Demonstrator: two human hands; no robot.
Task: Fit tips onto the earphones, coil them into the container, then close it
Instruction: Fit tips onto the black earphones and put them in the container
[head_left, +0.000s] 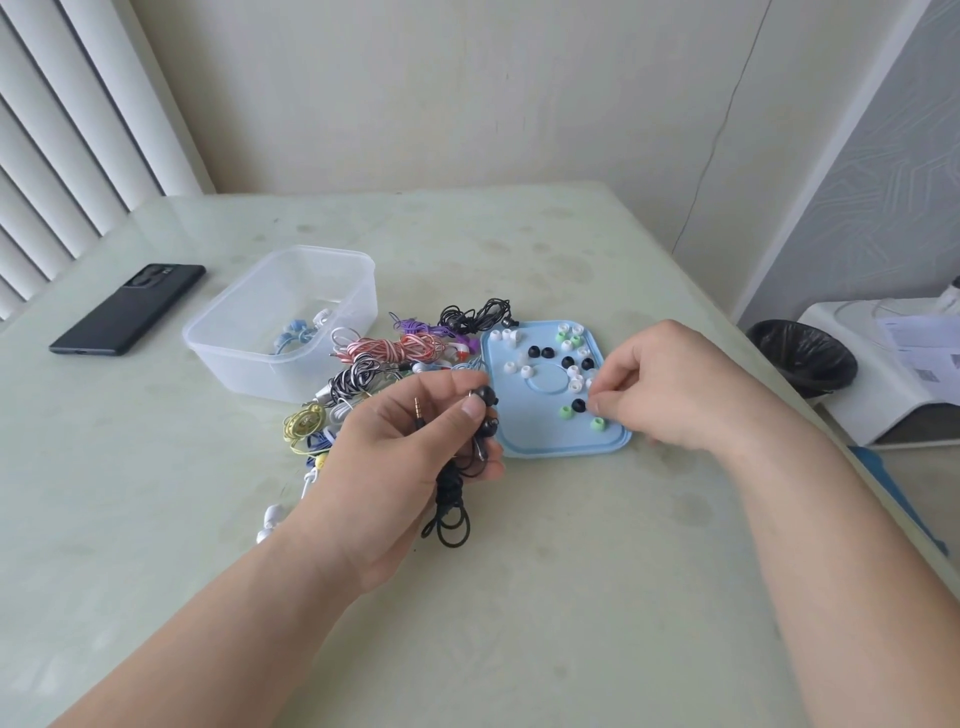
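My left hand (410, 457) grips a pair of black earphones (485, 415); both buds stick out past the thumb, the gold plug shows over the palm, and the cable loops hang below. My right hand (654, 384) rests on the light blue lid (519, 444), fingertips pinched together beside a black tip (577, 405); whether they hold a tip is hidden. Several white, black and green tips lie scattered on the lid. The clear plastic container (234, 338) stands open to the left with a blue earphone bundle (293, 335) inside.
A pile of coiled earphones (395, 351) in red-white, purple, black and yellow lies between container and lid. A black phone (127, 309) lies at far left. Off the table's right edge stand a black-lined bin (800, 358) and a white appliance (883, 384).
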